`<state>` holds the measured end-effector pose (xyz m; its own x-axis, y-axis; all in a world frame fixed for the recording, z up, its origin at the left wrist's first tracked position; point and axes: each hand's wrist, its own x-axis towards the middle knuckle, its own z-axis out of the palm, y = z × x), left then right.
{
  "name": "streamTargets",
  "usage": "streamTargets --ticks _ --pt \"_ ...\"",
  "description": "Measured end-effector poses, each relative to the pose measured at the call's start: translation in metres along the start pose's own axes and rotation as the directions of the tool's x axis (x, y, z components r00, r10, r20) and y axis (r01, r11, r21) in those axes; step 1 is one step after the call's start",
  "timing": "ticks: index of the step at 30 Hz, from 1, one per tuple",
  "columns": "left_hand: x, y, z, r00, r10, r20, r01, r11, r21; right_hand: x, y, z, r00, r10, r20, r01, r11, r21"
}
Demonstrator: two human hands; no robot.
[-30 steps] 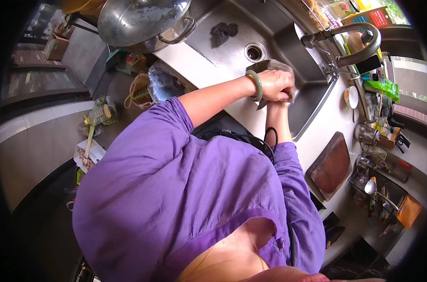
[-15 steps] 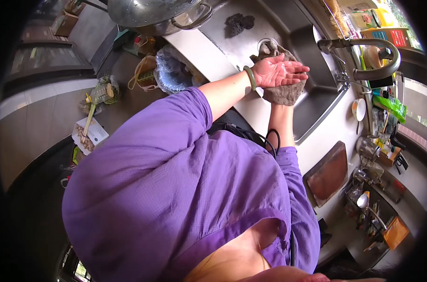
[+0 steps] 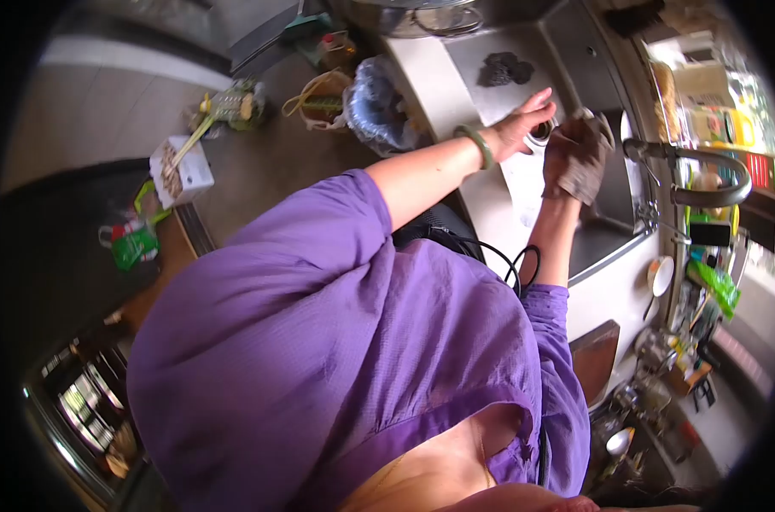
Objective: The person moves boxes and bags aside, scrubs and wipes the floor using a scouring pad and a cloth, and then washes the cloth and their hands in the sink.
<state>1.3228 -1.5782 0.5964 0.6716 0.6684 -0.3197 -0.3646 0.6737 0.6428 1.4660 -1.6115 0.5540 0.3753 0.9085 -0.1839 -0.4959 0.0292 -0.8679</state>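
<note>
My left hand (image 3: 522, 124), with a green bangle at the wrist, is open over the sink (image 3: 567, 43), its thumb and fingers apart. It is beside a round metal-rimmed opening (image 3: 540, 130), partly covered by the fingers. A crumpled brown cloth (image 3: 579, 154) covers most of my right hand (image 3: 567, 203), which is closed on it; the fingers are largely hidden. The two hands are close together. Farther back in the basin lie dark scouring pads (image 3: 504, 70).
A curved faucet (image 3: 716, 194) rises at the sink's right side. A large metal pot (image 3: 422, 15) stands on the counter at the top. Below the counter is a bin with a blue liner (image 3: 379, 107). A brown board (image 3: 594, 358) lies on the counter to the right.
My left hand has turned from palm-up over the cloth and moved away from it. The cloth and right hand have shifted to the right. The whole view has swung round.
</note>
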Motion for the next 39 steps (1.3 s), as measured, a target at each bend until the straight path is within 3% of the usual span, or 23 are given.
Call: streamTargets --ticks 1,2,3,5,6,7,9,11,13,14,15,18,19,20,21,22,23,25,29,31,33,36,39 --pt "-0.005 -0.007 0.013 0.985 0.025 -0.171 -0.029 0.999 -0.022 -0.011 0.004 0.032 0.998 0.015 -0.056 -0.015 1.0 -0.001" --pt "0.027 -0.045 -0.012 0.922 0.367 -0.127 -0.335 0.917 0.216 -0.025 0.014 0.051 0.994 -0.067 -0.088 0.052 0.985 -0.165" --pt "0.021 -0.052 -0.014 0.851 0.448 -0.272 -0.423 0.894 0.149 -0.037 0.021 0.06 0.98 -0.164 -0.115 0.12 0.94 -0.319" --pt "0.0 -0.053 -0.007 0.891 0.229 -0.393 -0.277 0.959 -0.069 -0.035 0.044 0.037 0.999 -0.034 -0.005 0.03 0.939 -0.343" --pt "-0.012 -0.054 -0.006 0.904 0.251 -0.346 -0.322 0.932 -0.166 -0.045 0.041 0.036 0.995 0.095 0.018 -0.092 0.989 -0.118" --pt "-0.018 -0.055 -0.002 0.885 0.232 -0.404 -0.23 0.972 0.055 -0.056 0.036 0.037 0.989 0.14 0.057 -0.14 0.99 -0.005" --pt "0.002 -0.078 -0.028 0.881 0.417 -0.222 -0.316 0.87 0.379 -0.066 0.018 0.02 0.974 0.218 0.056 -0.222 0.887 0.405" --pt "-0.02 -0.067 -0.026 0.858 0.49 -0.154 -0.259 0.671 0.694 -0.084 -0.015 0.011 0.989 0.135 0.056 -0.146 0.897 0.417" --pt "-0.037 -0.066 -0.033 0.79 0.612 -0.042 -0.292 0.435 0.852 -0.089 -0.035 -0.009 0.975 0.169 0.144 -0.22 0.819 0.529" --pt "-0.046 -0.063 -0.038 0.82 0.573 -0.004 -0.304 0.441 0.845 -0.096 -0.044 -0.011 0.985 0.169 0.023 -0.159 0.867 0.471" --pt "-0.053 -0.061 -0.04 0.814 0.581 -0.006 -0.304 0.435 0.848 -0.105 -0.051 -0.013 0.981 0.165 0.106 -0.196 0.847 0.494" --pt "-0.077 -0.05 -0.042 0.856 0.517 0.008 -0.436 0.714 0.548 -0.122 -0.045 -0.028 0.979 0.093 0.18 -0.152 0.923 0.353" --pt "-0.089 -0.042 -0.037 0.851 0.525 0.002 -0.438 0.708 0.554 -0.13 -0.041 -0.026 0.979 0.004 0.202 -0.03 0.992 0.125" --pt "-0.1 -0.033 -0.033 0.889 0.45 -0.082 -0.414 0.869 0.272 -0.138 -0.036 -0.026 0.967 -0.08 0.242 0.108 0.989 -0.105" --pt "-0.109 -0.026 -0.033 0.927 0.35 -0.133 -0.359 0.932 -0.044 -0.142 -0.025 -0.034 0.934 0.008 0.356 0.093 0.96 -0.265" --pt "-0.115 -0.022 -0.038 0.926 0.366 -0.092 -0.37 0.928 -0.034 -0.148 -0.003 -0.035 0.939 -0.037 0.342 0.259 0.732 -0.631" --pt "-0.121 -0.018 -0.043 0.923 0.371 -0.098 -0.376 0.926 -0.031 -0.149 0.011 -0.039 0.783 -0.179 0.596 0.62 0.307 -0.722" --pt "-0.132 -0.011 -0.054 0.92 0.391 -0.019 -0.377 0.874 -0.307 -0.169 0.035 -0.038 0.755 0.009 0.656 0.655 -0.055 -0.754" --pt "-0.162 0.005 -0.07 0.918 0.397 0.004 -0.374 0.867 -0.329 -0.165 0.03 -0.041 0.725 0.075 0.684 0.688 -0.071 -0.722" --pt "-0.182 0.012 -0.078 0.91 0.414 0.004 -0.392 0.864 -0.315 -0.154 0.015 -0.024 0.813 -0.194 0.548 0.581 0.238 -0.778" --pt "-0.201 0.018 -0.087 0.899 0.437 0.042 -0.405 0.863 -0.301 -0.153 -0.021 0.026 0.738 -0.31 0.6 0.612 -0.067 -0.788" --pt "-0.223 0.025 -0.101 0.897 0.442 0.029 -0.416 0.863 -0.287 -0.155 -0.02 0.099 0.772 -0.303 0.559 0.627 0.218 -0.748" --pt "-0.245 0.033 -0.112 0.89 0.455 0.022 -0.435 0.863 -0.257 -0.16 0.006 0.163 0.753 -0.196 0.628 0.657 0.248 -0.712"
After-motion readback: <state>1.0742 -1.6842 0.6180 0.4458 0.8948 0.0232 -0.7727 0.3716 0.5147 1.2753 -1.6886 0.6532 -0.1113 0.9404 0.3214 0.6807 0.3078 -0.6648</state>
